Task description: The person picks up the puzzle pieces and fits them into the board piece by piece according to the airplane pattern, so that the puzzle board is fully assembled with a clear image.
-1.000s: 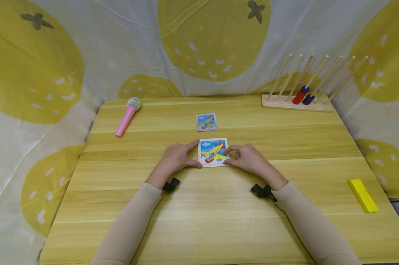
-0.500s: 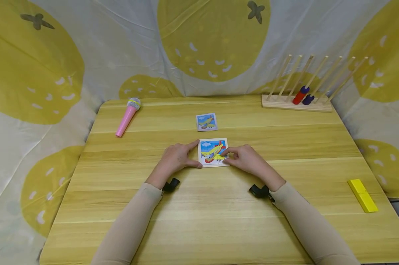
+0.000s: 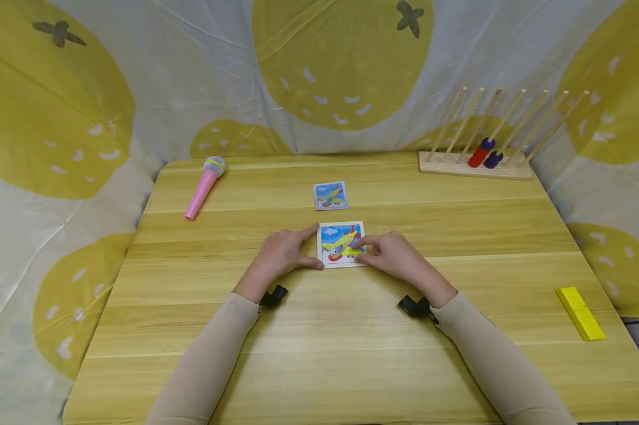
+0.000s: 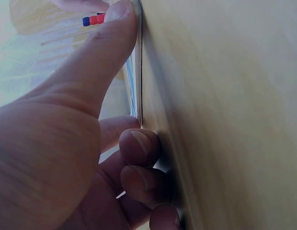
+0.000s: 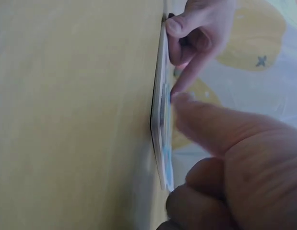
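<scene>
A small jigsaw puzzle board (image 3: 327, 264) with a yellow airplane picture lies flat on the wooden table. My left hand (image 3: 283, 252) holds its left side, thumb at the near corner and index finger at the far corner. In the left wrist view the left thumb (image 4: 86, 67) presses the board's edge, with the other fingers curled against the table. At the lower right of the picture, my right hand (image 3: 396, 255) pinches a puzzle piece (image 3: 354, 251) between thumb and index finger. The right thumb (image 5: 210, 122) hides part of that piece in the right wrist view.
A matching airplane picture card (image 3: 331, 195) lies just beyond the board. A pink toy microphone (image 3: 202, 192) is at the back left. The wooden peg rack (image 3: 475, 167) with red and blue beads stands at the back right. Yellow blocks (image 3: 581, 314) lie near the right edge.
My right hand has shifted slightly left over the board, and the puzzle piece at its fingertips has moved a little with it. The left hand stays in place.
</scene>
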The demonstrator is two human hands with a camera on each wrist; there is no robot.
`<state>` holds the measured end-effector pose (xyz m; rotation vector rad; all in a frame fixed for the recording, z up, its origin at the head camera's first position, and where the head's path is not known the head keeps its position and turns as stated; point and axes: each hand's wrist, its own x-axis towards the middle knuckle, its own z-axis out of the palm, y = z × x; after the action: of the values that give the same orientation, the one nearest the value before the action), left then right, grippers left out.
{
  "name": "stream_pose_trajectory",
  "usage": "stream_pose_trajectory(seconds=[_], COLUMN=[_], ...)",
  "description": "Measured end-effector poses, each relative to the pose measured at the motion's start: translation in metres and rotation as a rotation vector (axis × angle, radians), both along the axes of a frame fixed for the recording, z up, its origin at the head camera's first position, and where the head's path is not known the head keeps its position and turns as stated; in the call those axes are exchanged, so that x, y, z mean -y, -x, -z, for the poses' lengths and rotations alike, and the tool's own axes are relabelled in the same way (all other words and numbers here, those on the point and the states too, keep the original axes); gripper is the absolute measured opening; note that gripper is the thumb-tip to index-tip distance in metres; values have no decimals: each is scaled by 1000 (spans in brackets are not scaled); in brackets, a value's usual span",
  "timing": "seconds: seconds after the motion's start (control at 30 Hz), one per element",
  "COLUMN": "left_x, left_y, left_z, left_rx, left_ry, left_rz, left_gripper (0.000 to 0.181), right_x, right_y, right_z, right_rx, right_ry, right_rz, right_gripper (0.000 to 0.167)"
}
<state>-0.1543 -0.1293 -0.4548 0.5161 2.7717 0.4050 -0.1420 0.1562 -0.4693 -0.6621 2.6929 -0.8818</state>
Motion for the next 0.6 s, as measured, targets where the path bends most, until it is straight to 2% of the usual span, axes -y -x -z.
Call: stream_pose_trajectory(seconds=[0.17,0.6], left_x=[0,-1], left_y=[0,-2], left_z=[0,0], left_rx=[2,-3], left_ry=[1,1], left_rz=[1,10], left_gripper=[102,102], right_x=[5,6], right_y=[-1,-3], right_z=[1,3], right_rx=[44,55], right_ry=[-10,-5], right_rz=[31,72], right_gripper=[23,23])
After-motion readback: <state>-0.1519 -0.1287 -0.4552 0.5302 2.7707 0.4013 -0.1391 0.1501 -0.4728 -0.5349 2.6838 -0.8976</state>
